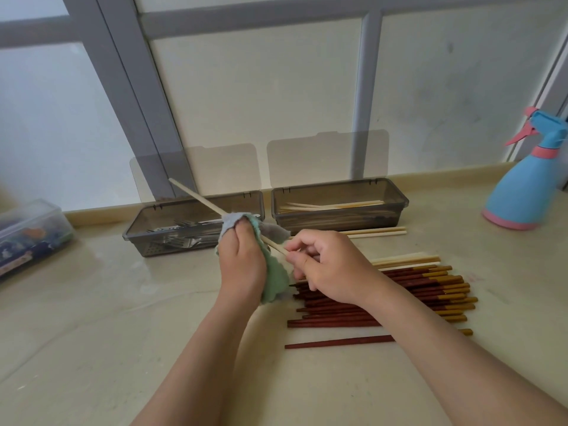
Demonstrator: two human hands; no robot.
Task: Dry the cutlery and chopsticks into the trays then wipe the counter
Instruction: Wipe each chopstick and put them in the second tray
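My left hand [241, 261] grips a green and grey cloth [273, 279] wrapped around a pale wooden chopstick [196, 196]. My right hand [330, 265] pinches the near end of that chopstick. It slants up to the left over the left grey tray [144, 233], which holds forks [181, 233]. The right grey tray [399, 199] holds several pale chopsticks. A pile of dark red chopsticks with yellow ends [430, 290] lies on the counter under my right forearm. More pale chopsticks [405, 260] lie beside the pile and in front of the right tray.
A blue and pink spray bottle [522, 186] stands at the far right. A clear lidded box [30, 235] with colourful contents sits at the left edge. Both tray lids stand open against the wall. The beige counter [123, 333] stretches toward me.
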